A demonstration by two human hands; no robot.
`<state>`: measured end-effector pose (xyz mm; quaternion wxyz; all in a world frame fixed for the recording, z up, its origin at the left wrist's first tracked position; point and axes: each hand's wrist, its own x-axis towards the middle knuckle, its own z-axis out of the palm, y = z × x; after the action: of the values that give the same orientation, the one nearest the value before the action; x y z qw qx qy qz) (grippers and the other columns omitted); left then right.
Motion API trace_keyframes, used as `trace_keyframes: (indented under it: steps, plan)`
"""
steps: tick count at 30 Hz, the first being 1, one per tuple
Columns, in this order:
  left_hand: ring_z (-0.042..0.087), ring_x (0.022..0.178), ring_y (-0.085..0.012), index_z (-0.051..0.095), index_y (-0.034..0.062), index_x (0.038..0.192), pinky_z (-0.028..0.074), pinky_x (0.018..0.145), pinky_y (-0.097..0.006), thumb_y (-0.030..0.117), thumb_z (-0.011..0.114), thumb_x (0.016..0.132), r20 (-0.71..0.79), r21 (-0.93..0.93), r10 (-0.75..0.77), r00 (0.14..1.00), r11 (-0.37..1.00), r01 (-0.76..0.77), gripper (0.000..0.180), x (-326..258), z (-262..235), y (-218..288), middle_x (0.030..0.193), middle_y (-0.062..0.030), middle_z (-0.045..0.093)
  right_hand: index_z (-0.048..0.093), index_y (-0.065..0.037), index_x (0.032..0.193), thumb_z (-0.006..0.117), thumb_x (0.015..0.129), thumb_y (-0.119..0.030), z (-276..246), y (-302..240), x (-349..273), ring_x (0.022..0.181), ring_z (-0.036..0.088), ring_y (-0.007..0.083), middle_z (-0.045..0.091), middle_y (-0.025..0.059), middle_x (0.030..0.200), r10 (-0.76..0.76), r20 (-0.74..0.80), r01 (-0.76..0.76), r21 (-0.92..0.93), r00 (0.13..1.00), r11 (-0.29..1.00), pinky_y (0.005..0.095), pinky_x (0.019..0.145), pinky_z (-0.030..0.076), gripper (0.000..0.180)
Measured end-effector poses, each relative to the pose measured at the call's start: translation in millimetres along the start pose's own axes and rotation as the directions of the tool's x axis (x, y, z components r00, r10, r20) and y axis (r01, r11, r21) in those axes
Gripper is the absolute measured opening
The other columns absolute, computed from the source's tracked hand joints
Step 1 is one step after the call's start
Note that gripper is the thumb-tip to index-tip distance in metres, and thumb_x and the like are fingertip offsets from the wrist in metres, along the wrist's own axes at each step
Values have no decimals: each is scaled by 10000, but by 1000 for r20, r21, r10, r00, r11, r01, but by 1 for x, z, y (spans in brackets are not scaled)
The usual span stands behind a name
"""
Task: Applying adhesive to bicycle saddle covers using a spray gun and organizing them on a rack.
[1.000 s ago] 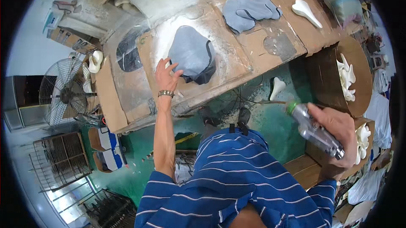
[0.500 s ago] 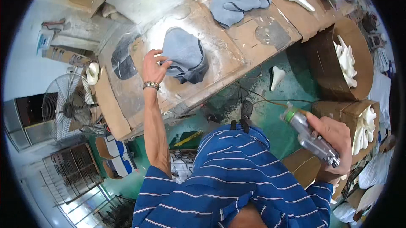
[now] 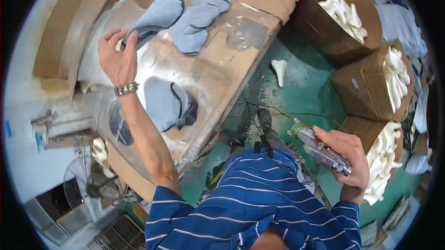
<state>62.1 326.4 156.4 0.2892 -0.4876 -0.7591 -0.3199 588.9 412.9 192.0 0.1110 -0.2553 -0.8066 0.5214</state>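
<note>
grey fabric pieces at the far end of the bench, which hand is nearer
Left. The left hand touches the grey fabric pieces; the right hand is well off the bench, holding a spray gun.

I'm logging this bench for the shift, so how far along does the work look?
Looks done: nothing shows as finished. In hand: the left hand reaches the edge of a grey fabric piece on the table; the right hand grips a spray tool, held off the table. Left: another grey piece lies untouched, and boxes hold white forms.

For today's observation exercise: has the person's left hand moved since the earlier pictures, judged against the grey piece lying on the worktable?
Yes. The left hand has left the near grey piece and reached farther across the worktable to the far grey pieces.
</note>
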Motion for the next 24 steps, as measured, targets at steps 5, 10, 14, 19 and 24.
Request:
trace_keyframes:
  steps: [5,10,14,19,24]
  plan:
    - [632,985,-304,804,107,969,505,887,-429,248,878,784,-111,14,51,993,999,-49,245,-11,121,54,996,-110,657,613,72,1386,645,595,9,-8,21,-17,830,677,379,681,208,907,113,-103,-115,-22,988,993,384,805,534,794]
    - [606,957,-332,799,132,920,476,835,-475,242,845,740,-48,-27,27,999,999,-28,216,-42,253,110,966,-110,633,615,72,1378,630,611,41,-17,36,-24,839,682,382,680,219,922,264,-190,-271,-15,946,962,375,786,529,768]
    - [629,967,-345,810,116,932,495,855,-479,295,850,747,94,-59,-38,995,997,44,260,-20,326,130,955,-136,662,619,53,1380,628,634,91,-25,48,-30,834,682,383,681,222,931,313,-219,-327,-30,924,944,371,759,526,747]
    - [618,973,-349,800,129,884,497,829,-485,314,837,749,24,-30,21,1000,999,-20,232,22,348,137,986,-132,655,608,27,1405,620,612,109,-36,65,-36,845,673,394,680,216,943,312,-231,-315,28,922,949,373,765,524,797]
    - [629,1031,-350,786,130,961,508,873,-490,413,799,809,244,139,-50,968,990,16,321,-31,376,139,1054,-160,673,587,17,1432,609,580,114,-42,78,-32,862,662,393,675,208,968,250,-203,-252,17,947,968,359,779,525,858]
